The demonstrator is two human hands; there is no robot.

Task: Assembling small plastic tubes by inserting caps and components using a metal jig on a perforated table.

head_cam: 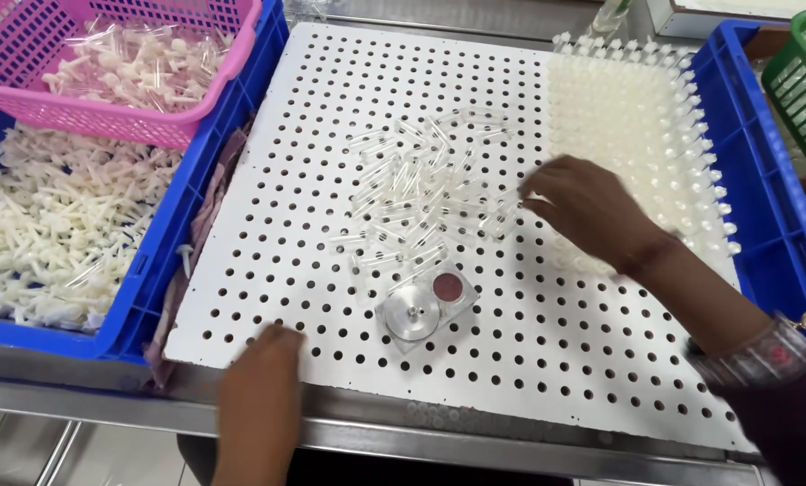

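Clear tubes [421, 193] lie loosely heaped at the middle of our white perforated board [331, 135], their long axes mostly running from seven toward one o'clock. Our right hand [587, 209] reaches in from three o'clock, fingers curled at the heap's edge; whether it grips a tube we cannot tell. Our left hand [263, 378] rests loosely curled and empty on the board's near edge at seven o'clock, farther off. Bare holes stay open at six o'clock, beyond a round metal piece [412, 312].
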